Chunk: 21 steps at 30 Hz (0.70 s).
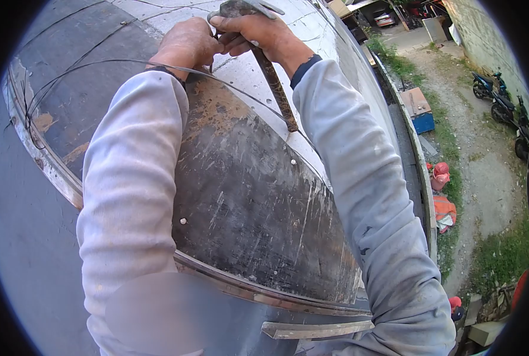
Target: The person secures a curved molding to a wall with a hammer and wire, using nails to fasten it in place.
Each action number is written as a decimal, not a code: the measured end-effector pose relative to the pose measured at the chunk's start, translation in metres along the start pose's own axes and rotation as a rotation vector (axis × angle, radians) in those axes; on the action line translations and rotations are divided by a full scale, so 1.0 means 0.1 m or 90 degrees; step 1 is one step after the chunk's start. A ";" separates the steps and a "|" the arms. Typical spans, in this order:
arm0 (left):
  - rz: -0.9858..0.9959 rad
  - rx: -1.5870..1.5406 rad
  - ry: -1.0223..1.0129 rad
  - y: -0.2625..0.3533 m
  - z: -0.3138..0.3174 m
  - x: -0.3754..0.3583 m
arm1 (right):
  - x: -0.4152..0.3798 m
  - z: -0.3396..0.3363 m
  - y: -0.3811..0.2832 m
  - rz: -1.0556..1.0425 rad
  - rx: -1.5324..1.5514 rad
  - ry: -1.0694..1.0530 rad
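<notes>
A hammer (pixel 274 89) with a long, worn handle slants down from my right hand (pixel 264 37), whose fingers are wrapped round it close to the grey metal head. My left hand (pixel 188 43) is closed beside the right one, its fingertips near the right fingers; what it pinches is hidden. A thin dark wire (pixel 235 88) passes by my left wrist and curves down to the right, behind the hammer handle. Below both hands lies a dark, scraped panel (pixel 246 202) with brown dirt on its upper part, next to a pale surface.
Looped wire (pixel 30 110) hangs over the panel's left edge. A metal rim (pixel 246 282) borders the panel near me. At right, far below, are a gravel path (pixel 478 178), parked motorbikes (pixel 502 110), a blue box (pixel 422 123), a red bucket (pixel 440 177) and grass.
</notes>
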<state>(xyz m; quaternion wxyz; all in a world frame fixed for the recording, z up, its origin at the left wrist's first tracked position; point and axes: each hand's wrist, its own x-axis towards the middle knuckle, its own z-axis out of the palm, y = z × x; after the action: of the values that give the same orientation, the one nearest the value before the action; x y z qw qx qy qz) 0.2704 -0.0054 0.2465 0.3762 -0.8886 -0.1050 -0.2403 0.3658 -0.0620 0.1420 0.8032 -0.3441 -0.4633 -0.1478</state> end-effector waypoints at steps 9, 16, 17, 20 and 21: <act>-0.001 -0.071 0.051 0.00 0.17 -0.01 | -0.68 -0.19 -0.38 0.017 0.020 0.116; 0.004 0.032 0.060 0.13 0.26 -0.08 | -1.15 -0.21 0.04 0.035 -0.021 0.213; 0.005 0.031 0.057 0.11 0.25 -0.07 | -1.19 -0.22 0.06 0.036 -0.023 0.241; 0.038 -0.041 -0.033 0.03 0.19 -0.04 | -1.29 -0.27 0.05 0.042 -0.004 0.252; 0.039 -0.062 -0.001 0.02 0.20 -0.03 | -1.33 -0.29 0.05 0.030 -0.006 0.259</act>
<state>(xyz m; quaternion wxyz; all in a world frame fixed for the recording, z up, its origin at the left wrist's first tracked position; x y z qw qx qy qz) 0.2751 0.0076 0.2320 0.3393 -0.9090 -0.0660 -0.2327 0.3170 -0.0895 0.0177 0.8818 -0.3215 -0.2827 -0.1979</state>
